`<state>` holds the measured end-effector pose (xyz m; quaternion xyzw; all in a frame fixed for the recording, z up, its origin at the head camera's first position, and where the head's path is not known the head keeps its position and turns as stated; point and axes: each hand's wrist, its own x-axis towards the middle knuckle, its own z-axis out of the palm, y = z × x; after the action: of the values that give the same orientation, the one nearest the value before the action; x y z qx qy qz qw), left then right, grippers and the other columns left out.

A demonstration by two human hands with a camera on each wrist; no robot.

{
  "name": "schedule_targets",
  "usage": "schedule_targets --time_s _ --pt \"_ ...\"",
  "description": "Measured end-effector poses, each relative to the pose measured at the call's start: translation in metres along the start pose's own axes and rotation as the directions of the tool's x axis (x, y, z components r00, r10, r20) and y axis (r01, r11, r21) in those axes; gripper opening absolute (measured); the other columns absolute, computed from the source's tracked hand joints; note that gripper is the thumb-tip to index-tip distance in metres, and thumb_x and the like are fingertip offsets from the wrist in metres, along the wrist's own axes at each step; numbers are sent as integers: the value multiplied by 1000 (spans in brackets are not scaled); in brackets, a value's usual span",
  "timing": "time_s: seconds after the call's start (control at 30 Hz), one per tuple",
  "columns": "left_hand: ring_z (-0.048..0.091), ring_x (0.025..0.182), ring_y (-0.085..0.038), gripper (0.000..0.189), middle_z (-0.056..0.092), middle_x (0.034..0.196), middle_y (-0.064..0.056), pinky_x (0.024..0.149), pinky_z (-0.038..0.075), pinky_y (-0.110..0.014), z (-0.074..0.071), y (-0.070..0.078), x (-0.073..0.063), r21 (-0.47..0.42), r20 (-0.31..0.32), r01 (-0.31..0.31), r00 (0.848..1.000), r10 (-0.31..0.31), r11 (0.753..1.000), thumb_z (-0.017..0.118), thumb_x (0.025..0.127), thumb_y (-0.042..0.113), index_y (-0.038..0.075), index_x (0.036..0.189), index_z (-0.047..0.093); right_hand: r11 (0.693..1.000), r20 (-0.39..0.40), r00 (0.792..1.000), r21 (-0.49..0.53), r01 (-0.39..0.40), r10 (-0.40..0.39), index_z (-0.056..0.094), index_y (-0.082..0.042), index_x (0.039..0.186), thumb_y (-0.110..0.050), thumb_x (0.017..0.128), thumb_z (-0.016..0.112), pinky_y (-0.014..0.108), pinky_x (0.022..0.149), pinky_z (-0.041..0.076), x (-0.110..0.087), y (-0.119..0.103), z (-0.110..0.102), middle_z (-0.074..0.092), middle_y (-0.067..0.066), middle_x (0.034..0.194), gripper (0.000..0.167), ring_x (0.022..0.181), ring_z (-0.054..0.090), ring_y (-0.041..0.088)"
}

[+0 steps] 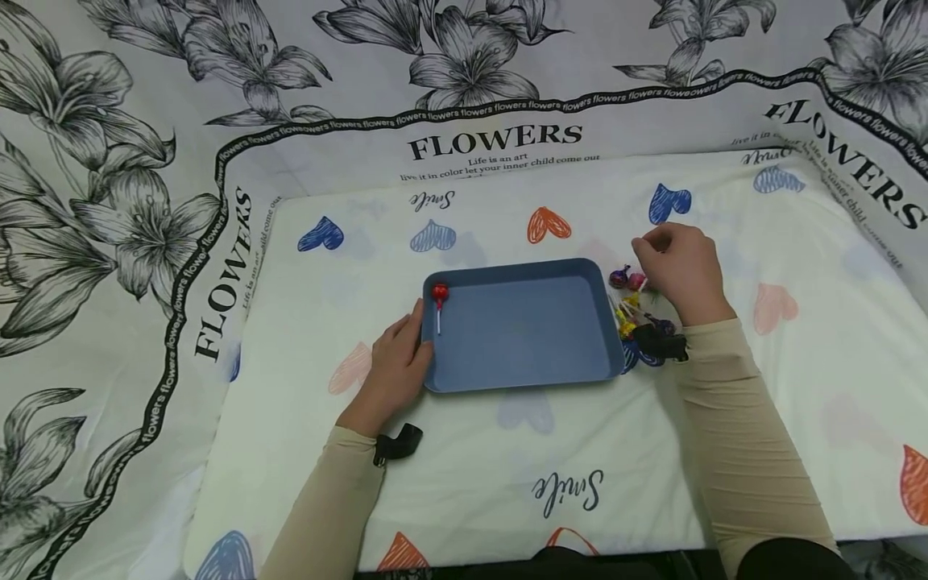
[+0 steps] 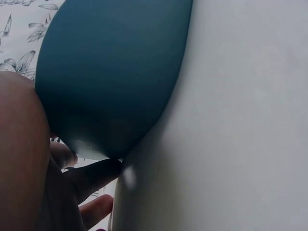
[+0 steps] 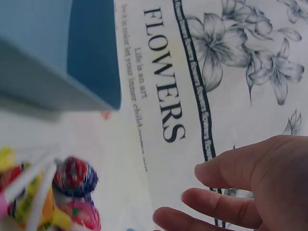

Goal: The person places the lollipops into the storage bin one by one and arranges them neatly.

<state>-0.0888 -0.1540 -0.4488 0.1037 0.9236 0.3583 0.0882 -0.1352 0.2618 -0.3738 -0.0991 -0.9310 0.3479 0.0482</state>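
A blue rectangular tray (image 1: pixel 522 330) lies on the white cloth. Inside its far left corner is a red lollipop (image 1: pixel 440 292) with its white stick toward me. My left hand (image 1: pixel 395 362) rests against the tray's left side; in the left wrist view its fingers (image 2: pixel 94 178) touch the outer wall near the base. Several wrapped lollipops (image 1: pixel 625 314) lie in a bunch just right of the tray. Above and beyond that bunch is my right hand (image 1: pixel 677 270). Its fingers (image 3: pixel 226 207) are apart and loosely bent in the right wrist view, with nothing between them.
The white cloth has printed hearts, such as a red one (image 1: pixel 548 225) beyond the tray. Around it spreads a floral tablecloth (image 1: pixel 312 153) with black lettering. A black wrist camera (image 1: pixel 660 342) on my right arm covers part of the lollipop bunch.
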Motion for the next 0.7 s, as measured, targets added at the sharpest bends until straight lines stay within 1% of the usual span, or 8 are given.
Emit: schedule_targets --time_s 0.13,0.27,0.43,0.7 --pt "21 159 -36 68 30 172 -6 125 14 -62 0 0 -1 -4 -3 6 1000 -6 1000 41 109 29 21 171 14 999 28 999 -30 -37 38 70 5 124 -40 106 53 58 82 51 3 8 -4 69 30 120 52 102 65 44" --pt "20 159 -36 67 30 172 -6 125 15 -62 0 -1 -3 -13 -2 11 1000 -11 1000 41 109 30 24 171 14 994 67 995 -80 -74 79 68 7 125 -36 105 55 61 81 51 5 19 -8 67 33 123 50 103 64 47" --pt "20 159 -36 67 29 172 -5 125 16 -63 -1 -2 -3 -10 -5 1 1000 -1 1000 40 109 29 24 171 13 985 121 984 -125 -115 130 67 8 125 -32 104 57 59 80 52 6 28 -10 65 33 123 46 101 62 47" --pt "19 159 -36 67 27 173 -4 125 15 -63 0 -1 0 -14 11 -14 1000 14 1000 38 110 30 24 171 12 977 204 961 -138 -160 186 65 11 128 -29 102 56 58 84 52 5 36 -8 63 34 126 48 105 59 46"
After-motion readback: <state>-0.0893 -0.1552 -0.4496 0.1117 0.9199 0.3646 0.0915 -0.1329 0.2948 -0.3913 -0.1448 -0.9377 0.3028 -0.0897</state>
